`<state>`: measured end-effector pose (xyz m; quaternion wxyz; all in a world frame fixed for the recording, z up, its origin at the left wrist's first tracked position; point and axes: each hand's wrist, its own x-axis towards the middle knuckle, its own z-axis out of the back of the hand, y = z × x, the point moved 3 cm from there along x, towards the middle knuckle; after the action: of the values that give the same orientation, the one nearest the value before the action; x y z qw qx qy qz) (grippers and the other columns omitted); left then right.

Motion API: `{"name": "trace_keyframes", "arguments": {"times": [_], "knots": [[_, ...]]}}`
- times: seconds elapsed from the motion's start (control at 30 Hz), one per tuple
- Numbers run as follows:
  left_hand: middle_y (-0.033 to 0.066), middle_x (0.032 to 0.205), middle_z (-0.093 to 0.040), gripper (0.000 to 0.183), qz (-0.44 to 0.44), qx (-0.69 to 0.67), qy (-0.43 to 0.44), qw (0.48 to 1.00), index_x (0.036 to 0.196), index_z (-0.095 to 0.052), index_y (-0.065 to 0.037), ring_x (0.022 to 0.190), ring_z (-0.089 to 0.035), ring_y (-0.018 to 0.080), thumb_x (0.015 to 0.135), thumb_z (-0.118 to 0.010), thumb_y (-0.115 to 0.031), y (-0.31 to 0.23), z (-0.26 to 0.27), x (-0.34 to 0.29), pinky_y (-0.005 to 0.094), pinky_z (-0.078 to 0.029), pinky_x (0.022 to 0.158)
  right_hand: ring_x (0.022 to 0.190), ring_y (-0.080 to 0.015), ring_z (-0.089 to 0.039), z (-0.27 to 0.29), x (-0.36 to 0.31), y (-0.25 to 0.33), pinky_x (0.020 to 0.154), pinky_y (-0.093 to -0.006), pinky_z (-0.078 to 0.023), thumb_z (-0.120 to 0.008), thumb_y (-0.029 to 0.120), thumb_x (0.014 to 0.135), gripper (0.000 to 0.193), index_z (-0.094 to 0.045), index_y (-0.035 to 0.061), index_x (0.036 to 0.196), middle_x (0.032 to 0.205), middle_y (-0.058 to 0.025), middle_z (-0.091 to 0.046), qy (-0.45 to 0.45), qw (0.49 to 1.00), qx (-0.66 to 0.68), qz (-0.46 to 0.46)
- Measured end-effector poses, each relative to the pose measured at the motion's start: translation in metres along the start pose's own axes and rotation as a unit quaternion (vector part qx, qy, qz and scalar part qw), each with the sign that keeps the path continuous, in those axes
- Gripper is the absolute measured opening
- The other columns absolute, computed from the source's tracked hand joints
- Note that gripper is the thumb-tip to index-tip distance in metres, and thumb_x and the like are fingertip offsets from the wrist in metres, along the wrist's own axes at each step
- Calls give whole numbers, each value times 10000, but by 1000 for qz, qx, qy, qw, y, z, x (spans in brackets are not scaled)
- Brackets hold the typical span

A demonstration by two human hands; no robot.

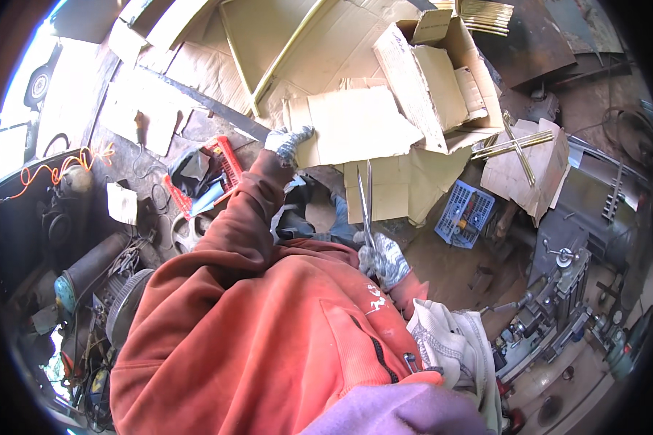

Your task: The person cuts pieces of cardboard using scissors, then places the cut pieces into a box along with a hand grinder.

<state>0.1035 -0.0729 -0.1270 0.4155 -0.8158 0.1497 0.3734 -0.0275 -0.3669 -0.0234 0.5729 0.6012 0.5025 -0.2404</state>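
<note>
Sheet: cardboard, matt, smooth-faced. Rods: metal, smooth, glossy. Left glove and right glove: knitted cloth, matt, coarse. Box: cardboard, matt. Sweatshirt: cloth, matt. Red crate: plastic, smooth. Blue basket: plastic, smooth. Machine: metal, glossy in places, dull elsewhere. Purple garment: cloth, matt, fuzzy.

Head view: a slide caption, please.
Gloved left hand at a cardboard piece's edge; gloved right hand holding slender metal pieces.
</note>
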Motion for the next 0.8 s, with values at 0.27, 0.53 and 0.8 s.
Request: {"name": "trace_keyframes", "arguments": {"times": [0.27, 0.53, 0.8], "knots": [[94, 875, -685, 203, 3, -11, 28, 1000, 1007, -658, 26, 726, -669, 195, 836, -705, -74, 9, -21, -24, 308, -550, 630, 470, -157, -570, -26, 53, 59, 371, -285, -404, -663, 263, 890, 267, -629, 10, 972, 711, -82, -651, -46, 989, -137, -17], [97, 903, -677, 274, 9, 69, -15, 997, 1063, -634, 30, 757, -660, 210, 824, -713, -79, -2, -22, -27, 314, -534, 649, 370, -161, -510, -38, 51, 46, 350, -308, -396, -762, 172, 802, 244, -623, -22, 853, 598, -100, -615, -81, 996, -18, 40], [216, 1517, -217, 892, -343, 796, 44, 497, 1431, -344, -45, 1405, -194, 408, 674, -698, -358, -15, -86, -112, 664, -17, 1100, 403, -196, -555, -39, 43, 63, 376, -345, -423, -743, 258, 824, 318, -628, -38, 837, 617, -125, -633, -84, 992, -98, 6]]}}
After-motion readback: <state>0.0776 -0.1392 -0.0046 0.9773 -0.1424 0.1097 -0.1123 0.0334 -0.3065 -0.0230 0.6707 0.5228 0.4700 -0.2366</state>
